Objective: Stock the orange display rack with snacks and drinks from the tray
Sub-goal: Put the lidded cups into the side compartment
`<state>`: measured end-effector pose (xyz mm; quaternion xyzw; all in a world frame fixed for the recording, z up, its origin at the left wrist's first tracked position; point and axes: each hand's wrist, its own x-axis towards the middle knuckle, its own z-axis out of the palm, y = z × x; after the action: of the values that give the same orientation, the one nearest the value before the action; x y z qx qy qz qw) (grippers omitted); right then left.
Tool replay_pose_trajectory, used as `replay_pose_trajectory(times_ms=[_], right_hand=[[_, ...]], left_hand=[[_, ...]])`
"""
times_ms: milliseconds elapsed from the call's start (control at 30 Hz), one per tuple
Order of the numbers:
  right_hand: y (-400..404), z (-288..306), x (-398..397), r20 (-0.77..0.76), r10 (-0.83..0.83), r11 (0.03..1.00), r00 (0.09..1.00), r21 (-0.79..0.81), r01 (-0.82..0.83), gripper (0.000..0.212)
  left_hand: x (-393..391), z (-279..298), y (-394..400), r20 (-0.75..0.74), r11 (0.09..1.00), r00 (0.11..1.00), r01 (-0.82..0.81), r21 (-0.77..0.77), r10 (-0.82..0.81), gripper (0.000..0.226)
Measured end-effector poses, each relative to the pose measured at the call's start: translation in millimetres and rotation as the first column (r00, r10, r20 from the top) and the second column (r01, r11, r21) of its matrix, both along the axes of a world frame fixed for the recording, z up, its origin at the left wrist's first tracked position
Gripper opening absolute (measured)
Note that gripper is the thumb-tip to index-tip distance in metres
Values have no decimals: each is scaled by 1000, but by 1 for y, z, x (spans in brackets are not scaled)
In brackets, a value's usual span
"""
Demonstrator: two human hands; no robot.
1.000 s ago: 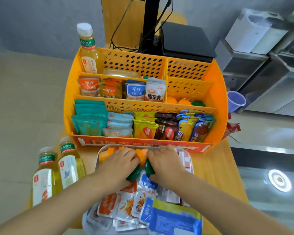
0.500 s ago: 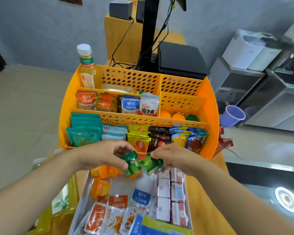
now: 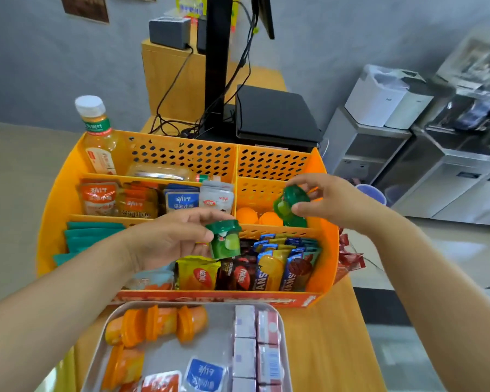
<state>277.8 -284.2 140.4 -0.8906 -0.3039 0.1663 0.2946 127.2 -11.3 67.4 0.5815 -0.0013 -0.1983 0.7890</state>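
1. Right hand (image 3: 331,202) is pinching a green jelly cup (image 3: 290,203) between thumb and fingertips, holding it over the middle-right compartment of the orange display rack (image 3: 47,219). It sits just above the orange jelly cups (image 3: 259,217) and one more green cup already in that bin.

2. Left hand (image 3: 164,241) has its own green-lidded jelly cup (image 3: 225,241), thumb on one side and fingers curled round the other. This one hangs over the front row of the rack, above the chocolate and wafer packets (image 3: 263,271), so it's well short of the jelly bin.

3. The relation that matters: the jelly compartment lies up and to the right of the left hand's cup, and straight down from the right hand's cup. So the right hand is clearly the nearer one. My guess is it only has to lower and let go, then the left follows across the divider.

4. The right cup is tipped with its lid facing the camera; the left cup is roughly upright, lid on top, leaning a bit.

5. Still on the tray (image 3: 279,329) near the bottom: several orange cups lying on their sides (image 3: 156,325), fish snack sachets (image 3: 204,376), and small pink-white boxes (image 3: 256,343). Plenty left to stock, I'd say.

6. A tea bottle (image 3: 98,137) stands in the rack's back-left corner.
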Motion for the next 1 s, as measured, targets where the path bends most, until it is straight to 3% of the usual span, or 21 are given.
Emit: replay_pose_trajectory(times_ms=[100,233,333,533,667,800,933,1000], right_hand=[[1,-5,37,277,72,972,958,-234,-6,52],[9,-30,53,382,298,840,875,-540,-51,56],[13,-42,56,476,476,733,739,-679,-34,51],[16,-55,57,486,534,678,692,-735,-6,43],[18,-58,58,472,500,692,726,-722,-7,41],[22,-55,59,408,478,655,778,-756,-7,43],[26,-45,56,365,455,618,812,-786,7,44],[28,-34,52,384,411,668,827,-744,14,46]], left_hand=[[19,6,-14,-26,987,990,-137,-79,136,55],[35,13,-28,-45,953,975,-221,-206,216,56],[42,12,-35,-63,936,968,-249,-250,241,54],[44,4,-40,-68,920,953,-301,-249,294,51],[44,-1,-47,-124,887,939,-345,-307,322,49],[42,-2,-54,-157,851,927,-374,-369,340,58],[42,0,-58,-144,858,929,-371,-356,342,52],[41,0,-60,-143,873,930,-368,-320,340,44]])
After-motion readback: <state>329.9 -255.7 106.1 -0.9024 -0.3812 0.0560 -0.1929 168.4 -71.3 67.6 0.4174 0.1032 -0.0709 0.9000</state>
